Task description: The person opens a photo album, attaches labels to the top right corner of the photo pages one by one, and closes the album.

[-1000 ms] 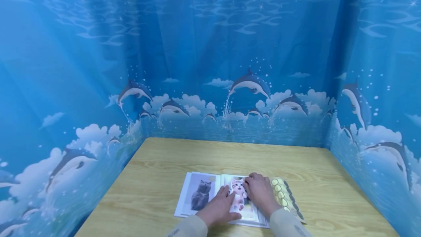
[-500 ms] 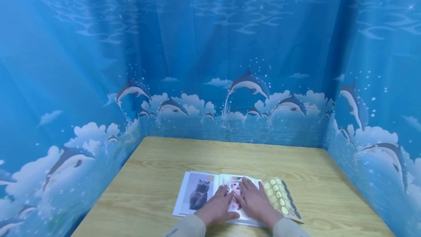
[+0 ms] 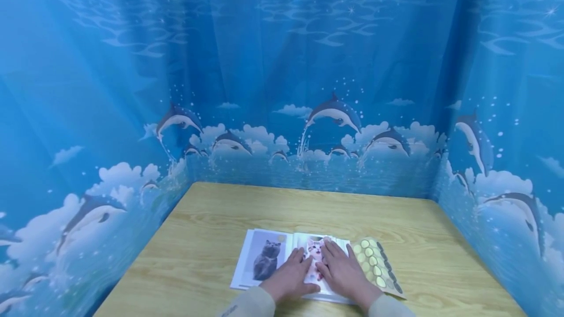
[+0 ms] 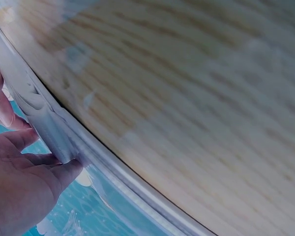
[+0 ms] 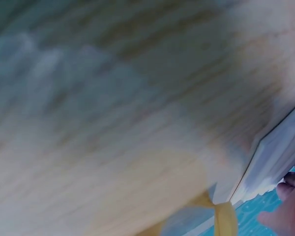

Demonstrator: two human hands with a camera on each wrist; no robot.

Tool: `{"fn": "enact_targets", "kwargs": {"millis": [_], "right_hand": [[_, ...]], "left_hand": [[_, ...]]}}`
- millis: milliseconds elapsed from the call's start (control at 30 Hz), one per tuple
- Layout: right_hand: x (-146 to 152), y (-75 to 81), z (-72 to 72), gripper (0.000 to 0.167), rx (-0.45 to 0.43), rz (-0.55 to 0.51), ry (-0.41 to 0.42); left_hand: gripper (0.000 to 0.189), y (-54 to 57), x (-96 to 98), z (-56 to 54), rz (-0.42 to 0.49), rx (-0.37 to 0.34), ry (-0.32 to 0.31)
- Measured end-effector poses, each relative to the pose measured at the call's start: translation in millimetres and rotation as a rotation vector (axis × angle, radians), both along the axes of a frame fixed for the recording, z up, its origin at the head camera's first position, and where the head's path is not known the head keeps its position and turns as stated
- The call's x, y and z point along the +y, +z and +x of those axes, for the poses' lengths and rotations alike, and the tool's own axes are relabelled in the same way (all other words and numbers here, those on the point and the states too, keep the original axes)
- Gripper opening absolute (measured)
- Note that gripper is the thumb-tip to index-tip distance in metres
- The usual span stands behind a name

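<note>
An open photo album (image 3: 240,270) lies on the wooden table. Its left page shows a grey cat picture (image 3: 267,260), and its right page a pale kitten picture (image 3: 315,250), partly covered by both hands. My left hand (image 3: 291,274) rests on the right page near the fold with straight fingers; in the left wrist view the left hand (image 4: 34,182) touches the album's edge. Flat on the right side of the same page lies my right hand (image 3: 343,270), fingers extended. Next to it is a sheet of round gold stickers (image 3: 374,260), its left part hidden by that hand.
The wooden table (image 3: 198,238) extends behind and to both sides of the album. A blue curtain (image 3: 264,62) printed with dolphins and clouds hangs along the table's back and sides. The right wrist view shows a yellowish strip (image 5: 226,219) beside the album's corner.
My right hand has come down from the kitten picture's upper right edge and flattened onto the page, with its fingers now straight. The left hand stays in nearly the same place.
</note>
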State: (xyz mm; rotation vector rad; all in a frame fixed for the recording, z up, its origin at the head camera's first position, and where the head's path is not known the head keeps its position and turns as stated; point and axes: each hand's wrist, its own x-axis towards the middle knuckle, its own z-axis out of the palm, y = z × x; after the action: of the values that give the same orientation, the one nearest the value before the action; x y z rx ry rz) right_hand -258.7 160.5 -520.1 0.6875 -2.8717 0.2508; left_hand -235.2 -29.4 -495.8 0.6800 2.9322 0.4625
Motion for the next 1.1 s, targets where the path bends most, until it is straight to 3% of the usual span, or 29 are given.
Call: {"fn": "enact_targets", "kwargs": {"millis": [400,700,1100], "right_hand": [[-2.1,-2.0,-5.6,0.056,0.03,0.034,0.027],[-6.2,-1.3,-12.5,0.055,0.051,0.017,-0.001],[5.1,0.3,-17.9,0.063,-0.087,-0.014,-0.069]], "left_hand": [[0.081,1.5,-0.3,-0.6,-0.012,-0.017,0.005],[0.08,0.4,-0.3,-0.3,-0.01,-0.006,-0.001],[0.079,-2.1,-1.5,-1.0,0.005,-0.004,-0.006]]}}
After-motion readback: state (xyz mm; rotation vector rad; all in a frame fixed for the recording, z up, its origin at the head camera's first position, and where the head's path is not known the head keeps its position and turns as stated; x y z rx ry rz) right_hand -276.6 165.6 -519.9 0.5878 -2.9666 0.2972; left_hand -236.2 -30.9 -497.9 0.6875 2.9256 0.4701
